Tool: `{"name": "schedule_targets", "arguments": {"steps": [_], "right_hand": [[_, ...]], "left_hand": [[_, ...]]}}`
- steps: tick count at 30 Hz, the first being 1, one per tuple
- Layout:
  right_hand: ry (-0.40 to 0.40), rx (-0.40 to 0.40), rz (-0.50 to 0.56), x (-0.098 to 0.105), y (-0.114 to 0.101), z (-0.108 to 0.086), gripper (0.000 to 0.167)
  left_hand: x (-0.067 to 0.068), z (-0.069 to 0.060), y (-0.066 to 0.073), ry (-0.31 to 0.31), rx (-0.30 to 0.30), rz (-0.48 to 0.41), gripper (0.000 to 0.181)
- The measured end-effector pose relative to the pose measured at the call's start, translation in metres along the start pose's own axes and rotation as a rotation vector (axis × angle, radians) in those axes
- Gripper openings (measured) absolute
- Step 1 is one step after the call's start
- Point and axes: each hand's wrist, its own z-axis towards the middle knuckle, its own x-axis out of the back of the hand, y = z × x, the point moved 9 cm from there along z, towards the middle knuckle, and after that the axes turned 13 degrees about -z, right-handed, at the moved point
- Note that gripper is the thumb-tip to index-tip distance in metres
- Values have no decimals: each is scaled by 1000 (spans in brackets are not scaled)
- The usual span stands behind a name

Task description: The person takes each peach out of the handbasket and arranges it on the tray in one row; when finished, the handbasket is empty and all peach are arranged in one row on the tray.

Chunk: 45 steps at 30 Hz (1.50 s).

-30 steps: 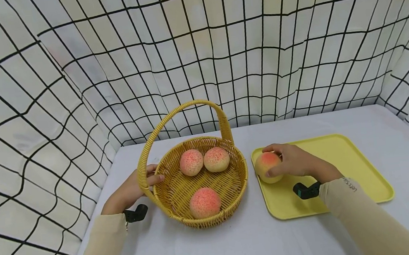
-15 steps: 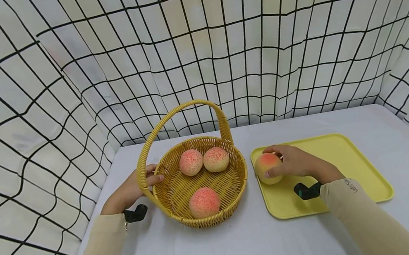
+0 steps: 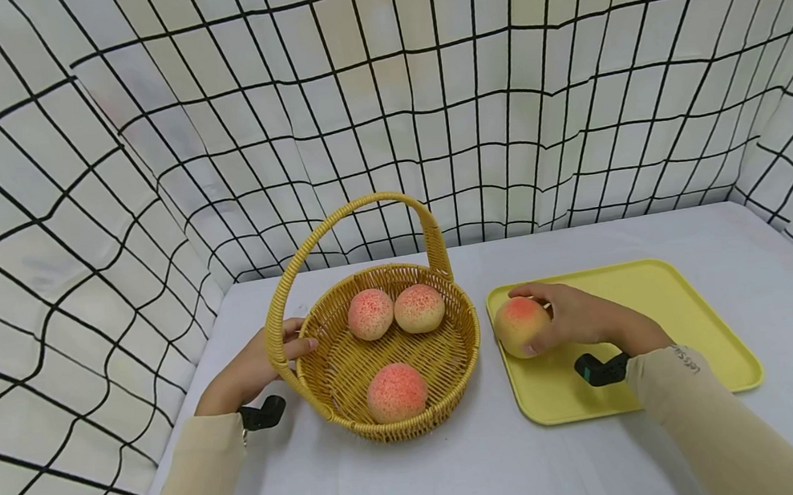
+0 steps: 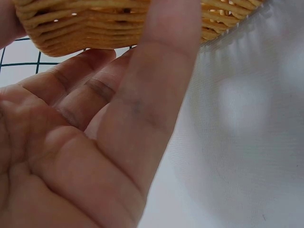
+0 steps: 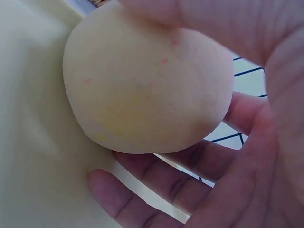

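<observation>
A round yellow wicker basket (image 3: 387, 434) with a tall arched handle holds three pink-speckled peaches, among them a front peach (image 3: 397, 392). My left hand (image 3: 257, 367) holds the basket's left rim, its thumb over the edge; the other fingers are partly hidden behind the handle. In the left wrist view the fingers (image 4: 156, 90) meet the woven side. On the left end of a yellow tray (image 3: 638, 335) sits another peach (image 3: 521, 325), with my right hand (image 3: 581, 315) around it. The right wrist view shows the thumb across this peach (image 5: 142, 95) and the fingers curved about its far side.
A white cloth (image 3: 465, 482) covers the table under basket and tray. White walls with a black grid net (image 3: 384, 132) enclose the back and sides. The basket's arched handle (image 3: 380, 199) rises above the peaches.
My right hand has shifted slightly to the right and its thumb has slid a little to the right along the peach. The left hand and basket stay nearly still.
</observation>
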Motion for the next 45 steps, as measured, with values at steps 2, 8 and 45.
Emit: {"name": "schedule_targets", "arguments": {"steps": [2,8,45], "right_hand": [[0,-1,4,0,0,0,94],[1,0,2,0,1,1,92],[166,76,-6,28,-47,5,85]], "left_hand": [[0,0,0,2,-1,-1,49],[2,-1,0,10,-2,10,48],[-1,-3,3,5,-3,20,44]]}}
